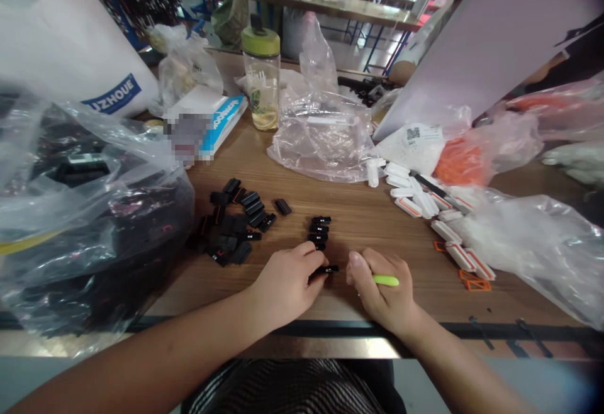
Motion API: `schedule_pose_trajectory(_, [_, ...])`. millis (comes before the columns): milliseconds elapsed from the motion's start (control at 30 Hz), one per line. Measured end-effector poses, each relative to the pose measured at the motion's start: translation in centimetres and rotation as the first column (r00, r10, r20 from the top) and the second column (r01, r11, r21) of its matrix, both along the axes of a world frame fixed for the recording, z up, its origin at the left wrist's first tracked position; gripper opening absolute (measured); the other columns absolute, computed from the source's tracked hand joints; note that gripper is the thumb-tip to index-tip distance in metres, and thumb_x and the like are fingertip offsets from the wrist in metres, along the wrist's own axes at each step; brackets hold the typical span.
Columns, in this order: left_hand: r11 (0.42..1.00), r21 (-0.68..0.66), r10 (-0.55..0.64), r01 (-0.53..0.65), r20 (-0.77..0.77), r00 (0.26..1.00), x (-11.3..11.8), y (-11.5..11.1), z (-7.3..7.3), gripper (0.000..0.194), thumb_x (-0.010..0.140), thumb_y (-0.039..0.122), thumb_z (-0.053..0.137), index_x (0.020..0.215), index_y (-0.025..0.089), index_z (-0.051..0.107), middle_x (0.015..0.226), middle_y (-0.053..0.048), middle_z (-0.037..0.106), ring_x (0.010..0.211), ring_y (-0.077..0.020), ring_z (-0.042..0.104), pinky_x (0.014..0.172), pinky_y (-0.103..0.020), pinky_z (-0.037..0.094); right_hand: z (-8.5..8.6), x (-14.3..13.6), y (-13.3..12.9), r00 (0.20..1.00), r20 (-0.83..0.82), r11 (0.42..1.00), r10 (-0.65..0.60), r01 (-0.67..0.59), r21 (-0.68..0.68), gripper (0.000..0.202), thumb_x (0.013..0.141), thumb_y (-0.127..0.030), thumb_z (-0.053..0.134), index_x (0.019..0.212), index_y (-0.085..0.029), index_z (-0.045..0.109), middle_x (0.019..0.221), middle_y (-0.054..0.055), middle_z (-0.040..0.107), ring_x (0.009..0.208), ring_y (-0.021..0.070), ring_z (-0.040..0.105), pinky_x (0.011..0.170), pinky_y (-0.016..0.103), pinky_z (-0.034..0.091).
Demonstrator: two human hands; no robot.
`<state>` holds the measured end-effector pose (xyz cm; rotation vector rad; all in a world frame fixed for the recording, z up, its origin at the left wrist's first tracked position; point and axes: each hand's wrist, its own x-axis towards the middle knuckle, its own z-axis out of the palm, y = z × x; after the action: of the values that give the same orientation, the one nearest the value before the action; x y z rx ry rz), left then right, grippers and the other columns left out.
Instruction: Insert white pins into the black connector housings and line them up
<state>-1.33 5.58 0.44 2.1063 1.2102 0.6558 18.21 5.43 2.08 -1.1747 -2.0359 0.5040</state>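
Black piece (333,268), in left hand (289,280) — (pinched)

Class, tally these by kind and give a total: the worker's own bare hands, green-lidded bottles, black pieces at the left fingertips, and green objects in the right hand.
Bare hands: 2 (left hand, right hand)
Green-lidded bottle: 1
Black piece at the left fingertips: 1
Green object in the right hand: 1
Total: 5
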Motion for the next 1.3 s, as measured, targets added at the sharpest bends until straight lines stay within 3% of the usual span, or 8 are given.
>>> schedule_pose_trajectory(233, [1.000,0.024,0.007,-0.007,0.007,1.000,0.1,0.0,-0.3,0.007,0.086,0.016,0.065,0.091,0.016,0.070,0.088,-0.003,0.065,0.069,-0.0168,0.064,0.065,-0.031,0.053,-0.4,0.3,0.0,0.997,-0.056,0.997,-0.056,0.058,0.048,0.034,0.098,-0.019,0.049,0.065,-0.020,0.056,0.054,-0.002,0.058,0.046,0.0080,0.053,0.049,0.024,0.039])
schedule_pose_trajectory(433, [0.999,0.033,0.004,-0.004,0.007,1.000,0.0,0.0,-0.4,0.007,0.086,0.016,0.064,0.091,0.016,0.070,0.088,-0.003,0.065,0.066,-0.0163,0.063,0.063,-0.031,0.053,-0.3,0.3,0.2,0.998,-0.053,0.997,-0.026,0.029,0.070,0.032,0.097,-0.015,0.049,0.066,-0.020,0.054,0.054,-0.003,0.057,0.047,0.0077,0.053,0.049,0.024,0.038])
schedule_pose_trajectory(633, [1.000,-0.003,0.014,-0.014,0.033,0.999,0.1,0.0,-0.1,0.010,0.085,0.014,0.063,0.093,0.016,0.070,0.090,-0.005,0.067,0.078,-0.0203,0.068,0.073,-0.036,0.057,0.7,0.0,0.3,0.978,0.025,0.965,0.207,-0.208,0.160,0.030,0.094,-0.008,0.048,0.067,-0.021,0.046,0.055,-0.004,0.051,0.048,0.0087,0.046,0.050,0.027,0.033])
schedule_pose_trajectory(733, [1.000,-0.008,0.025,-0.025,0.042,0.999,0.1,0.0,0.0,0.009,0.086,0.017,0.063,0.092,0.015,0.070,0.089,-0.006,0.067,0.078,-0.0213,0.068,0.072,-0.037,0.057,1.0,-0.1,0.4,0.966,0.061,0.947,0.252,-0.260,0.190,0.032,0.093,-0.009,0.047,0.065,-0.022,0.038,0.055,-0.004,0.046,0.048,0.0092,0.040,0.050,0.028,0.029])
schedule_pose_trajectory(967, [1.000,0.022,0.004,-0.007,0.129,0.992,-0.1,-0.3,0.1,0.020,0.091,0.022,0.055,0.098,0.014,0.072,0.092,-0.007,0.068,0.074,-0.0186,0.067,0.067,-0.033,0.056,1.0,0.0,0.4,0.974,0.062,0.953,0.218,-0.227,0.202,0.031,0.093,-0.008,0.047,0.066,-0.022,0.040,0.056,-0.004,0.049,0.048,0.0094,0.044,0.049,0.027,0.031])
schedule_pose_trajectory(1300, [0.998,-0.040,0.056,-0.049,0.202,0.978,0.1,-0.2,0.1,0.020,0.087,0.018,0.058,0.093,0.014,0.076,0.089,-0.007,0.070,0.071,-0.0175,0.067,0.066,-0.032,0.056,1.0,0.1,0.5,0.980,-0.001,0.970,0.200,-0.198,0.142,0.029,0.095,-0.009,0.045,0.069,-0.021,0.051,0.055,-0.002,0.054,0.047,0.0099,0.051,0.049,0.027,0.037])
